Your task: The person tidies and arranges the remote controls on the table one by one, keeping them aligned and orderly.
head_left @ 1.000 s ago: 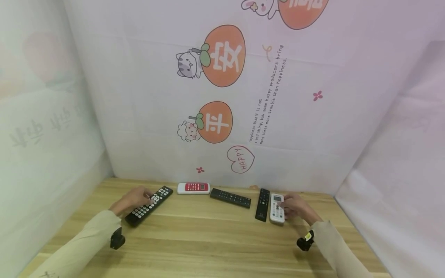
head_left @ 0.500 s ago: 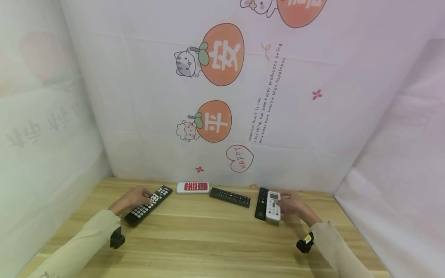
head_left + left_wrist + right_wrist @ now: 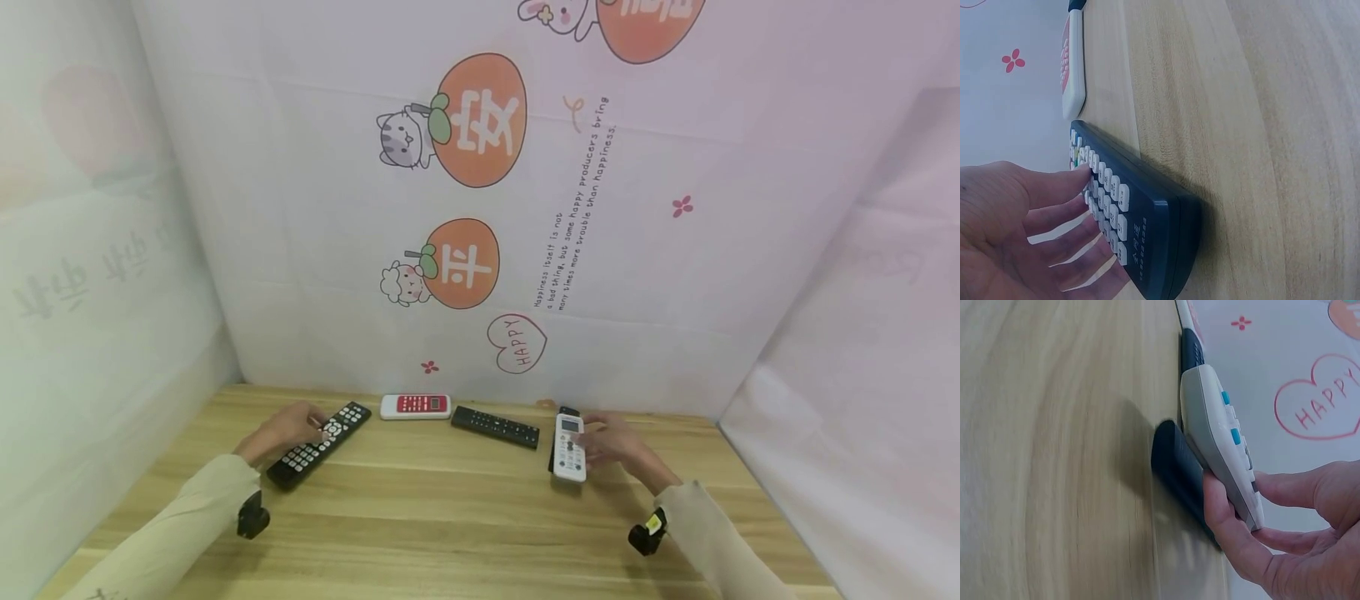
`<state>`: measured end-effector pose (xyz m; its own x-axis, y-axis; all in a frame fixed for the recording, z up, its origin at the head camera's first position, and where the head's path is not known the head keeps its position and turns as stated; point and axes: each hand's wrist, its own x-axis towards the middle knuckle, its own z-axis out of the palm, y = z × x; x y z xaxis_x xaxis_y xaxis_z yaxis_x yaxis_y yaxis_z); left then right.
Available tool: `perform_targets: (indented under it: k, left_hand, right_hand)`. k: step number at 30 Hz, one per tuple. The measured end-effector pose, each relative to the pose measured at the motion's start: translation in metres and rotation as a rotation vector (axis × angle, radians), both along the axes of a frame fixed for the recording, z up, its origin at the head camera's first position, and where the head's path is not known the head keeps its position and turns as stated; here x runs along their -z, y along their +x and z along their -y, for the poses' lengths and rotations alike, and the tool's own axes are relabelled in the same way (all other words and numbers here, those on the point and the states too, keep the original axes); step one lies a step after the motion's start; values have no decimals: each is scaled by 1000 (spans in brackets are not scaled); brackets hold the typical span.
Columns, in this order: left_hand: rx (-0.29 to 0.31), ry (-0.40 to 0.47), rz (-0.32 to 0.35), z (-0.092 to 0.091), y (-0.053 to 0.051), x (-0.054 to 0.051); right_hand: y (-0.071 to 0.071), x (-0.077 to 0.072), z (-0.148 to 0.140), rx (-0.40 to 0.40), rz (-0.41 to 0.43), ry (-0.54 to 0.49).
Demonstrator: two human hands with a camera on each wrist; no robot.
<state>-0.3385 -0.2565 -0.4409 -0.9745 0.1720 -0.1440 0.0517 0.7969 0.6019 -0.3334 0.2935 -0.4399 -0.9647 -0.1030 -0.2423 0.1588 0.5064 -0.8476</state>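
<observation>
A long black remote control with white buttons (image 3: 318, 446) lies slanted at the left of the table. My left hand (image 3: 294, 427) holds it by its side, the thumb (image 3: 1063, 184) on its buttons and the other fingers along its far edge. My right hand (image 3: 617, 442) grips a white remote control (image 3: 570, 447) with a small grey screen, thumb on its face and fingers behind it. In the right wrist view the white remote control is lifted above a black remote control (image 3: 1175, 462). From the head view it covers most of that black one.
A white remote control with a red panel (image 3: 416, 407) and another black remote control (image 3: 495, 427) lie between my hands at the back of the wooden table (image 3: 450, 533). A printed white cloth wall (image 3: 637, 333) rises behind; cloth also stands at both sides.
My right hand has moved left with the white remote control, from beside the black one to over it. The left hand and its remote control have stayed in place.
</observation>
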Motion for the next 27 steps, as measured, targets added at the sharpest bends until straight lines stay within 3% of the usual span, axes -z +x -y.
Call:
perform_targets:
  k: [7, 14, 21, 27]
  left_hand:
    - [41, -29, -47, 2, 0, 2]
    - [32, -24, -48, 1, 0, 1]
    - [13, -29, -31, -3, 1, 3]
    - [11, -8, -22, -4, 3, 1]
  right_hand:
    - [7, -4, 25, 29, -33, 15]
    - [14, -3, 41, 22, -52, 12]
    - [19, 5, 48, -14, -38, -13]
    - [29, 5, 59, -114, -21, -63]
